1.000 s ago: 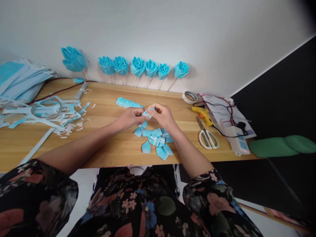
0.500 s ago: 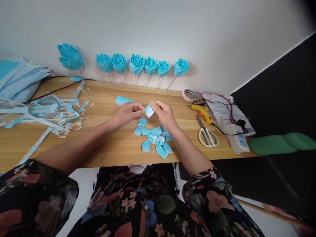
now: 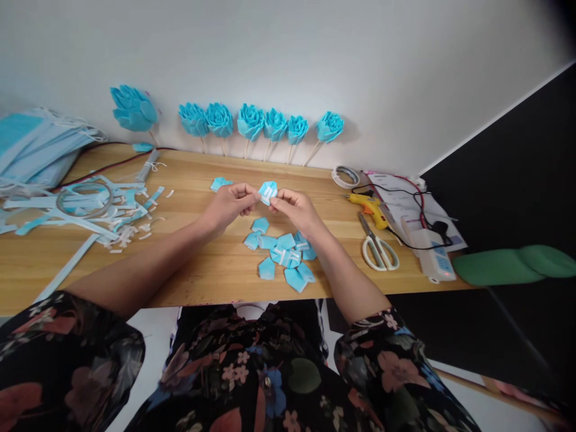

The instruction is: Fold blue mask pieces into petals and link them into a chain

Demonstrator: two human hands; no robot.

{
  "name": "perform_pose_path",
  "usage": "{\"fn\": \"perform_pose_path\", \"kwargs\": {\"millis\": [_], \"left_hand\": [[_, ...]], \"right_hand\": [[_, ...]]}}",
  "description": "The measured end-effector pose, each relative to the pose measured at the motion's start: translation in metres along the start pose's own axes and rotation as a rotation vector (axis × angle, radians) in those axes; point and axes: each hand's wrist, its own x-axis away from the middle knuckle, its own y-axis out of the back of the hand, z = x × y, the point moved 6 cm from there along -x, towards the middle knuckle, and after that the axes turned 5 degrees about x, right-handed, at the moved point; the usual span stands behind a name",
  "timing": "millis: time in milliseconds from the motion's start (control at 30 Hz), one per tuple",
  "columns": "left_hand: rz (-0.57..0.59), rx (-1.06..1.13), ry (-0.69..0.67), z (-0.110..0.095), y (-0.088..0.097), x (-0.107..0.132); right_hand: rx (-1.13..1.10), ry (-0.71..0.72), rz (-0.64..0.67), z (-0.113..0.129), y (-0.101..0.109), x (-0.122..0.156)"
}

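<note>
My left hand point(image 3: 229, 205) and my right hand point(image 3: 294, 208) meet above the middle of the wooden table point(image 3: 202, 264). Both pinch one small folded blue piece point(image 3: 268, 191) with white strips on it, held a little above the table. Below the hands lies a heap of several similar blue folded pieces point(image 3: 283, 255). Another blue strip point(image 3: 219, 182) peeks out behind my left hand.
Several blue paper roses on sticks point(image 3: 252, 123) lean on the wall. Blue offcuts and a ring point(image 3: 83, 201) lie at the left, beside a stack of blue masks point(image 3: 33, 147). At the right are a tape roll point(image 3: 345, 176), glue gun point(image 3: 369, 207), scissors point(image 3: 378, 247) and a power strip point(image 3: 432, 255).
Both hands have lifted the blue piece slightly and turned it, so its white strips now face up. The heap on the table has not moved.
</note>
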Motion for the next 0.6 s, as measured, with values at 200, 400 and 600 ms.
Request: {"fn": "perform_pose_path", "kwargs": {"millis": [200, 400, 600], "left_hand": [[0.044, 0.09, 0.007, 0.0061, -0.0019, -0.0023], [0.041, 0.095, -0.008, 0.0033, -0.0007, -0.002], [0.08, -0.012, -0.015, 0.0019, -0.0048, 0.0007]], "right_hand": [[0.052, 0.025, 0.021, 0.0012, 0.0001, 0.0], [0.001, 0.04, 0.058, 0.0029, -0.0017, 0.0002], [-0.046, 0.018, 0.003, 0.0011, -0.0039, 0.0]]}}
